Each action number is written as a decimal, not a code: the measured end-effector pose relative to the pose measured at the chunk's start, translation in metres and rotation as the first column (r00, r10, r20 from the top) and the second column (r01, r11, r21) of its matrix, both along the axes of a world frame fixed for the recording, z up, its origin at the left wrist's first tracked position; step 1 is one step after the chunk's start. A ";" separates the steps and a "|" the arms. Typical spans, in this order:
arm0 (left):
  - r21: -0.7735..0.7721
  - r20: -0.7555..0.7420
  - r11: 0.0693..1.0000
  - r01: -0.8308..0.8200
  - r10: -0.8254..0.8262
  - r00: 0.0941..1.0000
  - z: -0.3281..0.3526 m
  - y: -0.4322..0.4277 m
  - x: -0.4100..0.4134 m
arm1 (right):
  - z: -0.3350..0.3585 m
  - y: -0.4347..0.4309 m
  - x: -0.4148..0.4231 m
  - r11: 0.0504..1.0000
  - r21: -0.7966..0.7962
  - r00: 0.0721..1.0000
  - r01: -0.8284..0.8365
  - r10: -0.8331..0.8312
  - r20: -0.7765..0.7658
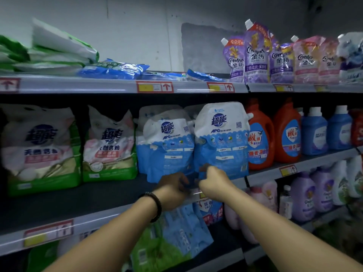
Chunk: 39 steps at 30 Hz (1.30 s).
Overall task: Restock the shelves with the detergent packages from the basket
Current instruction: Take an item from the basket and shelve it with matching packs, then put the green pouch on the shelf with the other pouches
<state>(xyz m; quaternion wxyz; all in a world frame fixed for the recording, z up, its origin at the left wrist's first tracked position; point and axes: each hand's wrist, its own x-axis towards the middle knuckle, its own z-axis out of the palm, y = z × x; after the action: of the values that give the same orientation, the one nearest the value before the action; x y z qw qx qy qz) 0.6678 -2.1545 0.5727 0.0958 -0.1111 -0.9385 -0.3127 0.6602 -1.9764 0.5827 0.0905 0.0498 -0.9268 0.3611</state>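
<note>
We log the right grip (pixel 211 178) pinching the bottom edge of a blue-and-white detergent pouch (pixel 221 138) standing upright just above it on the middle shelf (pixel 78 197), the left grip (pixel 172 190) just beside, its hold unclear to us; restocking looks partway, basket out of view.

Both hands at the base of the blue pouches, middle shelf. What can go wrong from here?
1. The right pouch stands tall near the front of the middle shelf, and the right hand grips only its base. It may tip forward on release.
2. It sits close beside the orange bottle, so a sideways push could knock it.
3. The left pouch, by the left hand, already slumps and may fold over.
</note>
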 end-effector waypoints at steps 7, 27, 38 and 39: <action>-0.003 0.043 1.000 -0.023 0.023 0.999 -0.009 -0.075 0.066 | -0.018 -0.065 0.048 0.988 0.020 0.988 -0.156 0.156 0.011; -0.036 0.348 0.996 -0.077 0.084 0.934 -0.208 -0.126 0.079 | -0.262 -0.126 0.032 0.546 -0.706 0.822 0.452 0.053 0.567; 0.107 0.334 0.985 -0.138 0.095 0.938 -0.261 -0.112 0.033 | -0.318 -0.147 -0.044 0.401 -0.763 0.766 0.507 0.196 0.612; 0.145 0.317 0.979 -0.145 0.093 0.944 -0.262 -0.112 0.033 | -0.321 -0.149 -0.048 0.373 -0.774 0.776 0.512 0.185 0.603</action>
<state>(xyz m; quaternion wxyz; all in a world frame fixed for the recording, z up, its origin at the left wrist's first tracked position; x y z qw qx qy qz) 0.7007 -2.2665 0.3103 -0.0241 0.0046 -0.9175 -0.3969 0.6127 -2.1253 0.2617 -0.1588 -0.2252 -0.5449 0.7920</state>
